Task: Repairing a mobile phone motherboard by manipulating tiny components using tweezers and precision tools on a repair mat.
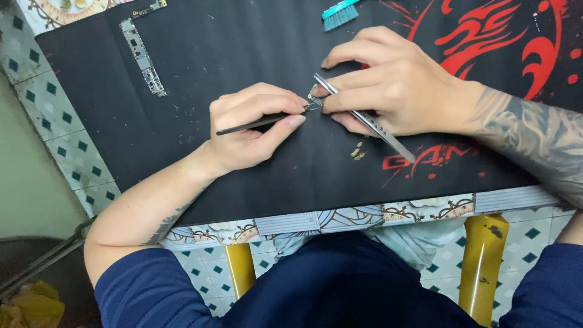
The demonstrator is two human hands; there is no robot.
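Head view: the left hand (255, 124) is closed in a pencil grip on black tweezers (258, 123), tips aimed toward 3 o'clock at a tiny component (314, 101) at the mat's centre. The right hand (395, 85) is pinched shut on silver tweezers (364, 118), handle trailing toward 4 o'clock, tips meeting the same component, apparently to steady it from both sides. Both hands rest on the black mat (200, 61), likely for support. 1 long circuit board (143, 56) lies at 10 o'clock, a teal brush (339, 13) at 12 o'clock, small gold scraps (358, 152) near 5 o'clock.
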